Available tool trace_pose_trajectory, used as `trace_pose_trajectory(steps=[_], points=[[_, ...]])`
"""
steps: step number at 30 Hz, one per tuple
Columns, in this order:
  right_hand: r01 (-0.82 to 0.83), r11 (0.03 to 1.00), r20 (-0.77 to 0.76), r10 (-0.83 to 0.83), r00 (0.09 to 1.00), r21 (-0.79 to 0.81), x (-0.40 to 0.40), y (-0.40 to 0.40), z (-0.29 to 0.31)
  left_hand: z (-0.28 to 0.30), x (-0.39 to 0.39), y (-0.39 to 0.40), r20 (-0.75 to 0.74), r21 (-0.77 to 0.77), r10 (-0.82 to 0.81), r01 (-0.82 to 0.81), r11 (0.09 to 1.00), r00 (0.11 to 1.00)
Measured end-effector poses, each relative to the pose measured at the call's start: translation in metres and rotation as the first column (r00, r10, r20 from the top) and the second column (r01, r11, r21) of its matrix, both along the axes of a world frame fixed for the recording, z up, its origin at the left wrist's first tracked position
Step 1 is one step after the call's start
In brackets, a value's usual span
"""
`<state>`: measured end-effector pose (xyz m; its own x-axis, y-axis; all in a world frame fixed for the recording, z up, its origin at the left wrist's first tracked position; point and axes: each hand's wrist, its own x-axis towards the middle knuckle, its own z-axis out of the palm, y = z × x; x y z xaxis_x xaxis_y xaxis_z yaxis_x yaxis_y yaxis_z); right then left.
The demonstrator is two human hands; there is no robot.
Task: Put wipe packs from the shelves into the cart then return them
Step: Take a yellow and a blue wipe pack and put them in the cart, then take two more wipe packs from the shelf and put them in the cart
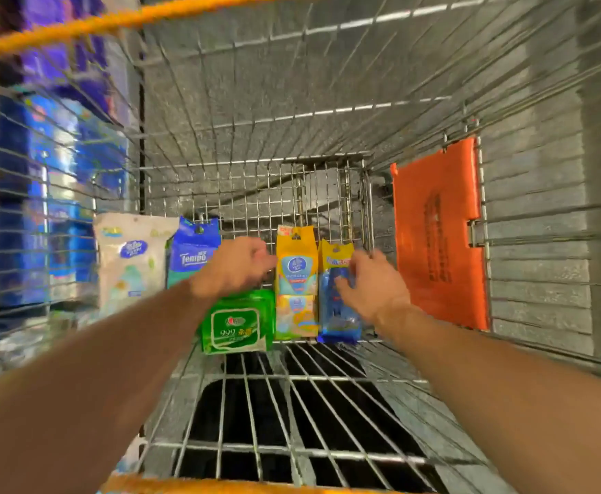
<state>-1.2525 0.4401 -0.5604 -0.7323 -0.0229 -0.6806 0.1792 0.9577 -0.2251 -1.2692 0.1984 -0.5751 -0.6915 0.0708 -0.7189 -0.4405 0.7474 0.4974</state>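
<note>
Several wipe packs stand in a row at the far end of the wire cart (327, 379): a white pack (131, 262), a blue Tempo pack (192, 254), a green 999 pack (236, 322), a yellow pack (296, 279) and a blue pack with a yellow top (338, 315). My left hand (235, 267) hovers above the green pack, between the Tempo pack and the yellow pack. Its fingers are loosely curled and hold nothing that I can see. My right hand (370, 283) grips the upper part of the blue pack with the yellow top, thumb on its face.
An orange plastic flap (438, 237) hangs on the cart's right wall. The orange cart handle (220, 486) is at the bottom edge. Shelves with blue and purple packages (60, 155) stand to the left behind the wire wall. Grey floor shows through the cart.
</note>
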Motion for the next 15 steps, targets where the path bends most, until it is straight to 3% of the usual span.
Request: trace_pose_trajectory(steps=[4, 8, 12, 15], points=[[-0.252, 0.963, -0.057, 0.247, 0.967, -0.099, -0.038, -0.049, 0.073, 0.069, 0.013, -0.015, -0.092, -0.004, 0.132, -0.133, 0.991, 0.987], [-0.49, 0.861, -0.17, 0.467, 0.868, -0.136, -0.066, -0.12, 0.153, 0.141, 0.043, -0.048, -0.22, -0.073, 0.222, -0.243, 0.967, 0.95], [-0.655, 0.73, -0.256, 0.607, 0.752, -0.195, -0.056, -0.188, 0.233, 0.22, 0.083, -0.095, -0.47, -0.11, 0.29, -0.381, 0.918, 0.834], [-0.797, 0.58, -0.357, 0.717, 0.598, -0.17, -0.025, -0.23, 0.293, 0.28, 0.125, -0.128, -0.637, -0.204, 0.235, -0.455, 0.867, 0.734]])
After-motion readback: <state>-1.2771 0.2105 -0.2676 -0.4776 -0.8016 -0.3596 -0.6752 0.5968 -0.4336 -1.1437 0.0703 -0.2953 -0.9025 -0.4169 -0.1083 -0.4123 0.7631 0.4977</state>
